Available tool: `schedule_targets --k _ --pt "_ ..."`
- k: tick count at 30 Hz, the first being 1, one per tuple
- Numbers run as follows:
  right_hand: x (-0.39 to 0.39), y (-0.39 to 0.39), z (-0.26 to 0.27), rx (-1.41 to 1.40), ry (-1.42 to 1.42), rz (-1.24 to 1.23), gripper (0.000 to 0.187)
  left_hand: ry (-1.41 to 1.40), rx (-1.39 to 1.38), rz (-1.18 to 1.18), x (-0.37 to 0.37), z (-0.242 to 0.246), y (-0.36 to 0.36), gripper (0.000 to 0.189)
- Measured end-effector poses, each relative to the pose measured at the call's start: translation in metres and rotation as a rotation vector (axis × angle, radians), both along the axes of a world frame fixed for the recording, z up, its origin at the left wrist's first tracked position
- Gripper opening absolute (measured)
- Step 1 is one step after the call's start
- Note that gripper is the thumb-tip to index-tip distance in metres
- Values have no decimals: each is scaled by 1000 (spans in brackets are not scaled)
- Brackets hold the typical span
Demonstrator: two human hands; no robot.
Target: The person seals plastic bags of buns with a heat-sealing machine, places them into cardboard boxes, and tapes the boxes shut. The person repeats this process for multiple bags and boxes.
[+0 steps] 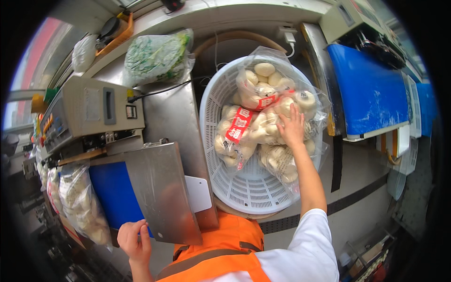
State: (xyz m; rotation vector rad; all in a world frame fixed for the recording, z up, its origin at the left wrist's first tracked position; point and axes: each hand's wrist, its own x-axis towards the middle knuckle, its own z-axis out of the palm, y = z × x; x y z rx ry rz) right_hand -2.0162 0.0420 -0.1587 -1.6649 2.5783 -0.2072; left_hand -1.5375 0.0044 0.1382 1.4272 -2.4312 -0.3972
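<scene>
A light-blue slotted plastic basket (229, 192) stands before me. Inside lie several clear plastic bags of pale round buns, one bag (235, 135) with a red printed band at the left. My right hand (293, 127) rests on a middle bag of buns (266, 123), fingers spread, with no grip on it visible. Another bag (264, 83) lies at the far side of the basket. My left hand (134, 239) hangs at the lower left, fingers curled, nothing seen in it. It is nearest the blue conveyor belt (114, 194) and the stainless steel plate (164, 190) over it.
A boxy machine with a control panel (95, 109) stands at the left, with bagged buns (82, 201) below it. A bag of leafy greens (158, 56) lies behind. At the right is another machine (352, 21) with a blue belt (366, 91). A plugged-in cable (290, 40) hangs behind the basket.
</scene>
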Motion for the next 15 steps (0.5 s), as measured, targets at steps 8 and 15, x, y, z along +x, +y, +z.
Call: schedule_targets --k 8,15 --pt "23 42 -16 120 -86 -44 42 102 -136 -21 52 18 3 6" --pt "134 28 51 -322 -438 -105 26 217 -264 129 185 20 32 8"
